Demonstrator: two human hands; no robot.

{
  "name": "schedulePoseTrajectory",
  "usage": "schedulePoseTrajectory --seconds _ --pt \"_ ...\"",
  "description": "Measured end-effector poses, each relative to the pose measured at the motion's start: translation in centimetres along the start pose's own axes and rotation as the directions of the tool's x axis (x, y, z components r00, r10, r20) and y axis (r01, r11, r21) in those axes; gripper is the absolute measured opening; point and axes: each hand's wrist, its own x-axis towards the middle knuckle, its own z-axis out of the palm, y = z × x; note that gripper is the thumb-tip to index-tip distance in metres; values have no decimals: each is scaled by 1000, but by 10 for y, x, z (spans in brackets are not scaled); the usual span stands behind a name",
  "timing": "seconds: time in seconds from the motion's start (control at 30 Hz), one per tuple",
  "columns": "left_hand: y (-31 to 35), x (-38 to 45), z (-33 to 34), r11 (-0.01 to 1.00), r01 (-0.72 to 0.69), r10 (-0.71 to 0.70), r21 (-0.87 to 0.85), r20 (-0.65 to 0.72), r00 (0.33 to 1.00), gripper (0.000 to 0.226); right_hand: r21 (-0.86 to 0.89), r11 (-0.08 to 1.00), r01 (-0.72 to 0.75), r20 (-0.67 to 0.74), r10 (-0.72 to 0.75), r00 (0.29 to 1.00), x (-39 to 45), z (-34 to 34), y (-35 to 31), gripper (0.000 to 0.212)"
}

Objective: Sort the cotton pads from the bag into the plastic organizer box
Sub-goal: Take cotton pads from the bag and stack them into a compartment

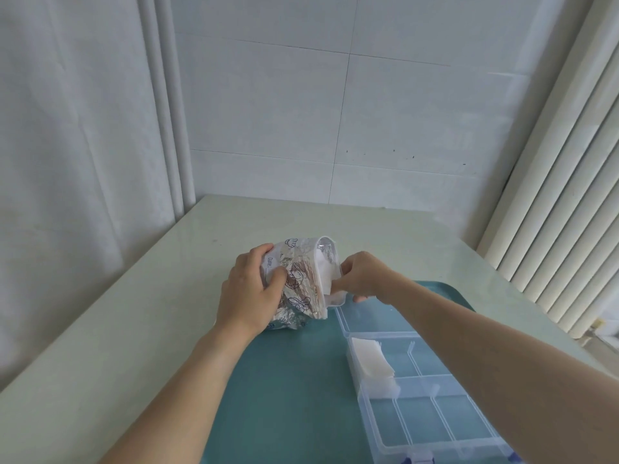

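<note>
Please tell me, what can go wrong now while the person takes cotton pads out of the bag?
1. The left hand grips the bag tilted, mouth toward the organizer box; extra pads might slide out.
2. The right hand pinches at the bag's mouth and may pull several pads together.
3. The cotton pads already in one compartment lie fanned over its edge, so the right forearm above might brush them.

Printed foil bag (298,283) upright, mouth open, white cotton pads (326,274) showing. Clear organizer box (418,390) open; pad stack (370,360) in one compartment.
</note>
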Motion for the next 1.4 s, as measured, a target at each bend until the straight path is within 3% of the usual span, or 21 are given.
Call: schedulePoseTrajectory --seconds 0.13,0.3,0.47,0.53,0.6,0.7,0.87,1.03,1.17,1.27,1.4 --pt "0 0 0 1000 -1 1 -11 4 1000 44 154 987 -42 20 39 999 2 2 0 27" --pt "-1 0 0 1000 -2 2 -14 4 1000 45 282 956 -85 52 73 996 1 3 0 64" --pt "-1 0 0 1000 -13 13 -23 -7 1000 45 315 945 -82 -28 96 995 -3 -5 0 54" --pt "-2 1 1 1000 -13 13 -25 -8 1000 45 288 955 -67 -114 103 988 -11 -11 -3 46" --pt "-2 1 1 1000 -17 17 -23 -11 1000 44 238 971 0 -246 60 967 -17 -17 -8 25" --pt "-3 1 1 1000 -17 17 -18 -7 1000 44 231 968 102 -350 -16 936 -28 -19 -15 23" --pt "-3 0 1 1000 -13 13 -26 -7 1000 45 358 934 17 -59 5 998 -35 -7 -18 24" --pt "-3 0 1 999 -14 14 -38 -8 1000 45 526 850 1 -13 8 1000 -35 -9 -15 17" --pt "-4 1 0 999 -12 13 -47 9 1000 45 388 921 -19 90 -18 996 -30 -2 -18 42" --pt "-7 4 -1 998 -5 8 -69 39 999 44 244 969 -37 116 9 993 -25 7 -27 38" --pt "-10 5 -3 990 31 -23 -135 60 998 43 187 982 0 18 -4 1000 -22 20 -40 16"
